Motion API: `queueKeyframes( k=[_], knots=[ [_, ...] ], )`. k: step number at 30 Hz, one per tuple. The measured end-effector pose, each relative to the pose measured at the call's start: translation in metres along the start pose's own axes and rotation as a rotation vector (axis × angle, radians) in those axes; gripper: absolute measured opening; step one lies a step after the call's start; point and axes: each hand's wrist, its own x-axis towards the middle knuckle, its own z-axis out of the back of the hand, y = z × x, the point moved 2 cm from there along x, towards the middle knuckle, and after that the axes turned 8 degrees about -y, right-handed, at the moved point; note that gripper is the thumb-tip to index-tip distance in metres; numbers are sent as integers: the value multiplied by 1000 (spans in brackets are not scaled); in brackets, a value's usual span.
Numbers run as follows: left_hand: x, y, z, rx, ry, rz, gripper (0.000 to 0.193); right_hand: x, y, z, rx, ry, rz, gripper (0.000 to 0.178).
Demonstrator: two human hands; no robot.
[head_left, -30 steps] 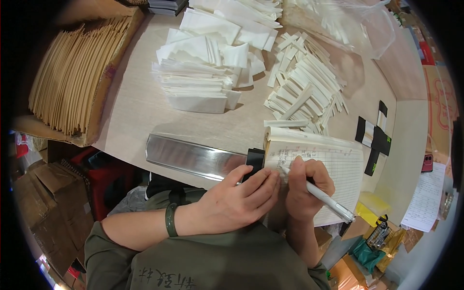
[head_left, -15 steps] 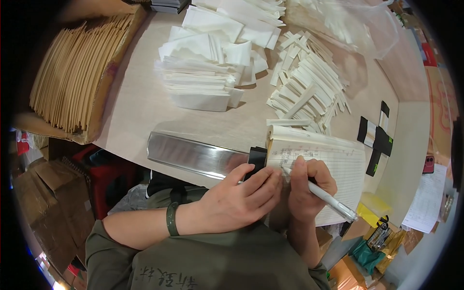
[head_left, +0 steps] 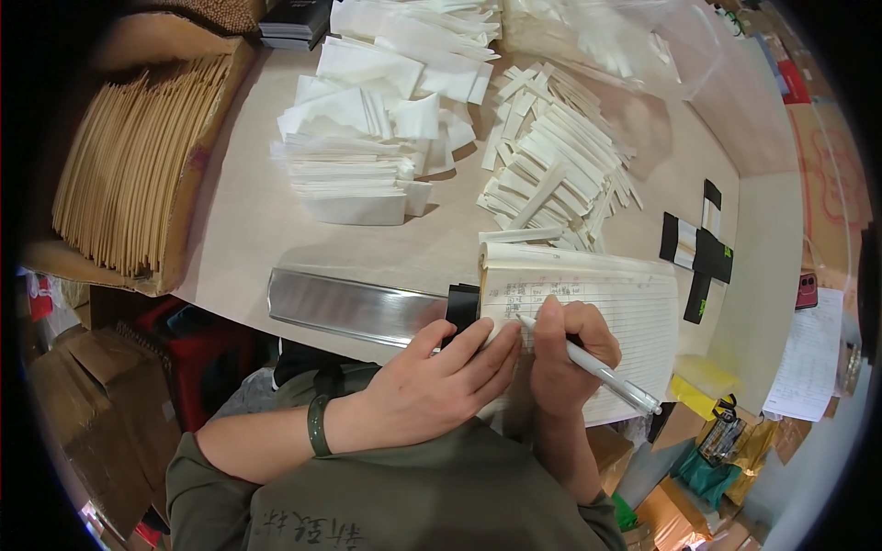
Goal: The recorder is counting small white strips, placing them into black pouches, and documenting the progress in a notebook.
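1. While the right hand (head_left: 568, 358) clamps a white pen (head_left: 606, 372) between thumb and fingers, the tip sits right at the written lines, upper left of the page!
2. Underneath is the open notebook (head_left: 638, 317), lying on the table (head_left: 234, 225) in front of the person, ruled pages up.
3. Across its left edge goes the left hand (head_left: 439, 375), thumb apart from the fingers; whether it pinches anything, one cannot tell.
4. Just by that thumb, a black piece (head_left: 462, 303) stands at the notebook's edge, with a shiny strip (head_left: 354, 303) running off to the left.
5. Up beyond, white folded sheets (head_left: 354, 197) are heaped beside a pile of narrow white strips (head_left: 565, 156).
6. Far left, a cardboard box (head_left: 175, 271) is packed with thin brown pieces (head_left: 138, 165)!
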Motion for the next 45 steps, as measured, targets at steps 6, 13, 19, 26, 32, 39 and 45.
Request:
queueKeyframes(
  k=[6, 13, 19, 26, 32, 39, 45],
  knots=[
    [-1, 0, -1, 33, 5, -27, 38, 0, -1, -1, 22, 17, 21, 30],
    [-1, 0, -1, 13, 0, -18, 37, 1, -3, -2, -10, 37, 52, 30],
    [0, 0, 0, 20, 10, 0, 36, 0, -3, -2, 4, 11, 58, 29],
    [1, 0, 1, 29, 15, -2, 35, 1, -4, -2, -23, 17, 38, 29],
    [1, -1, 0, 33, 10, -9, 34, 1, -3, -2, 1, 18, 39, 29],
    [0, 0, 0, 27, 5, -7, 35, 1, -1, -2, -31, 33, 44, 28],
    [-1, 1, 1, 24, 4, -16, 36, 1, -1, -2, -46, 19, 40, 29]
  ],
)
